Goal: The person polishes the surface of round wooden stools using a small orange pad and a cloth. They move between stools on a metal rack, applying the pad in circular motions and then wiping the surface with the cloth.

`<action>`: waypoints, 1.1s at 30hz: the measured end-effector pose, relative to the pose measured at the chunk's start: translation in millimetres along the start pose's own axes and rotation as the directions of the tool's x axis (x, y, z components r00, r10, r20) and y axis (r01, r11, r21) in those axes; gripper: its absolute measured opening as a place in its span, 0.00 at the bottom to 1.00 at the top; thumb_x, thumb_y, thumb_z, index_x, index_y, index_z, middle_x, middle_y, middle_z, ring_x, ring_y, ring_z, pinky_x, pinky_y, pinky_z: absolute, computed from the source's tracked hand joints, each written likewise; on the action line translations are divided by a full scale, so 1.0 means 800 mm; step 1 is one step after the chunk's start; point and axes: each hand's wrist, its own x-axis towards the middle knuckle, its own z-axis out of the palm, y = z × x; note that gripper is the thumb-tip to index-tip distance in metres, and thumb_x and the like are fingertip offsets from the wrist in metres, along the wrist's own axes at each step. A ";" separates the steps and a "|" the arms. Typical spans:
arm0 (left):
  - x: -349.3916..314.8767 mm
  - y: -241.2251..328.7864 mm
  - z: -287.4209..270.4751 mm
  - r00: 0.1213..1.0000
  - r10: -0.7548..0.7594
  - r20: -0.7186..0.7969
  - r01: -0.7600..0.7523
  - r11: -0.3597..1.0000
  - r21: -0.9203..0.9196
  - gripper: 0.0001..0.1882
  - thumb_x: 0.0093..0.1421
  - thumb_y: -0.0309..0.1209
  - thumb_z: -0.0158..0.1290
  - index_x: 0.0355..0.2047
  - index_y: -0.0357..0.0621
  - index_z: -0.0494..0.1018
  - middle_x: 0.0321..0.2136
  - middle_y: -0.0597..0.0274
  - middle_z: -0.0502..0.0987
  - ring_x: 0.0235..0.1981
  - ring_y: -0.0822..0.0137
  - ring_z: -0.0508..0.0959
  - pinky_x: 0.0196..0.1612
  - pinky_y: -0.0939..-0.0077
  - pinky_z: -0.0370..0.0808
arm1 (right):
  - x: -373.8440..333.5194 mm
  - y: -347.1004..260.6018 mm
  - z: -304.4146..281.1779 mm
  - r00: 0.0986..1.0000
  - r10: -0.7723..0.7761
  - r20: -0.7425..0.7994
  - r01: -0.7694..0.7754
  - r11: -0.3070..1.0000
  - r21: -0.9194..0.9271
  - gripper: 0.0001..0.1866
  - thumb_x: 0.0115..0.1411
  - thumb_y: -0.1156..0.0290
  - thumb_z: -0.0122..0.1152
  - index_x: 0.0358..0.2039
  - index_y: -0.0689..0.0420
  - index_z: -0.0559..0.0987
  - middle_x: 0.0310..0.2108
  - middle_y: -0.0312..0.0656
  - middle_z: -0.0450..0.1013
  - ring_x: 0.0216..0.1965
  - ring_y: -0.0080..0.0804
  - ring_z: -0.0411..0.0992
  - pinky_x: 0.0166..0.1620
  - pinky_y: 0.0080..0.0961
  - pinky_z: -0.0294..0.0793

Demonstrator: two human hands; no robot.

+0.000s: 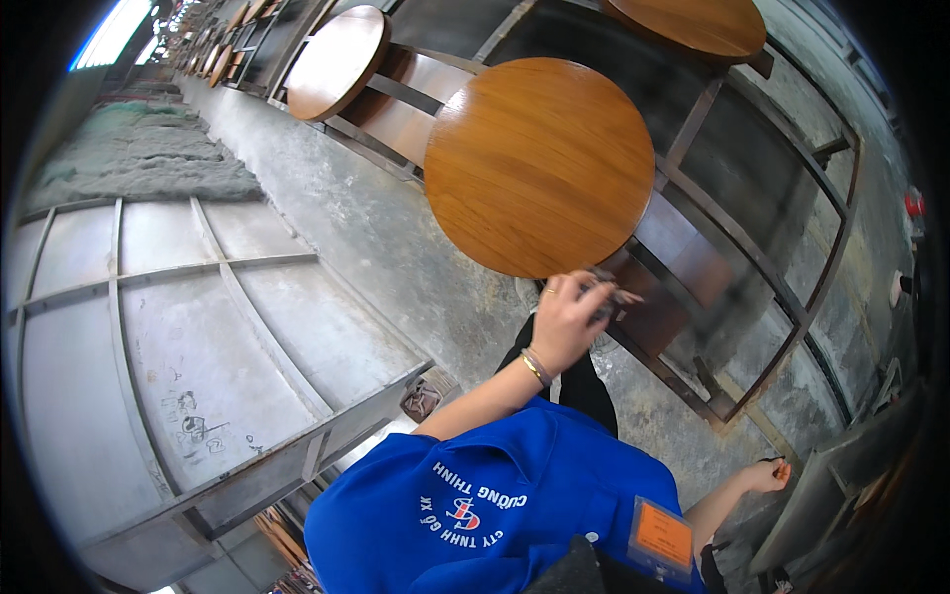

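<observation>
My left hand [566,319] is at the near edge of a round, glossy brown wooden top [539,163]. Its fingers are closed around a small, dark, crumpled pad [602,287], smeared by motion; whether it is cloth or something else I cannot tell. The hand overlaps the rim in view, but contact is unclear. My right hand [767,475] hangs low at the right, away from the round top, with its fingers curled. Anything inside them is too small to make out.
A dark metal rack [683,129] carries the round top, with similar tops [336,61] [698,25] beside it. Flat brown pieces [648,307] lie lower on the rack. At left stands a large pale panelled surface [218,376]. Concrete floor [366,238] runs between.
</observation>
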 end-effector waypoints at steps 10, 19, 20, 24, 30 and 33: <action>0.132 -0.225 -0.100 0.968 -0.052 -0.246 0.119 0.955 0.270 0.19 0.56 0.32 0.71 0.50 0.54 0.84 0.46 0.54 0.79 0.51 0.48 0.77 0.56 0.55 0.77 | -0.034 -0.016 -0.056 0.990 0.085 -0.114 -0.075 0.994 0.082 0.12 0.72 0.78 0.64 0.54 0.62 0.78 0.55 0.51 0.76 0.53 0.42 0.78 0.54 0.38 0.80; 0.225 -0.376 -0.192 0.590 -0.421 -0.689 0.656 0.747 0.107 0.17 0.62 0.39 0.67 0.51 0.56 0.85 0.48 0.47 0.80 0.53 0.45 0.78 0.59 0.52 0.75 | -0.111 0.005 -0.181 0.934 0.090 -0.346 -0.160 0.971 -0.179 0.14 0.73 0.71 0.66 0.56 0.57 0.79 0.52 0.50 0.80 0.51 0.43 0.81 0.48 0.42 0.82; 0.222 -0.356 -0.179 0.706 -0.335 -0.624 0.536 0.828 0.163 0.17 0.60 0.38 0.68 0.50 0.56 0.84 0.49 0.49 0.80 0.52 0.46 0.78 0.57 0.52 0.76 | -0.122 0.007 -0.189 0.930 0.106 -0.351 -0.183 0.964 -0.194 0.13 0.73 0.71 0.66 0.56 0.56 0.79 0.52 0.49 0.80 0.51 0.43 0.81 0.49 0.41 0.82; 0.208 -0.292 -0.106 0.953 0.108 -0.283 0.019 0.911 0.412 0.20 0.52 0.34 0.73 0.47 0.57 0.83 0.51 0.56 0.79 0.53 0.50 0.78 0.54 0.54 0.77 | -0.169 0.004 -0.207 0.918 0.151 -0.366 -0.226 0.959 -0.170 0.12 0.74 0.72 0.65 0.56 0.54 0.79 0.52 0.48 0.80 0.51 0.43 0.80 0.50 0.41 0.81; 0.271 -0.417 -0.213 0.810 -0.436 -0.391 0.579 0.698 0.422 0.15 0.59 0.38 0.68 0.47 0.58 0.85 0.47 0.51 0.80 0.48 0.47 0.81 0.50 0.52 0.81 | -0.219 0.000 -0.253 0.913 0.083 -0.399 -0.178 0.962 -0.206 0.12 0.72 0.74 0.65 0.54 0.60 0.79 0.51 0.49 0.80 0.51 0.43 0.81 0.52 0.40 0.81; 0.269 -0.423 -0.252 0.719 -0.375 -0.585 0.595 0.767 0.239 0.19 0.62 0.45 0.67 0.52 0.59 0.84 0.49 0.50 0.80 0.51 0.46 0.81 0.55 0.52 0.80 | -0.234 0.015 -0.287 0.883 0.000 -0.469 -0.103 0.976 -0.192 0.13 0.69 0.76 0.68 0.52 0.63 0.79 0.50 0.52 0.81 0.49 0.45 0.82 0.52 0.39 0.81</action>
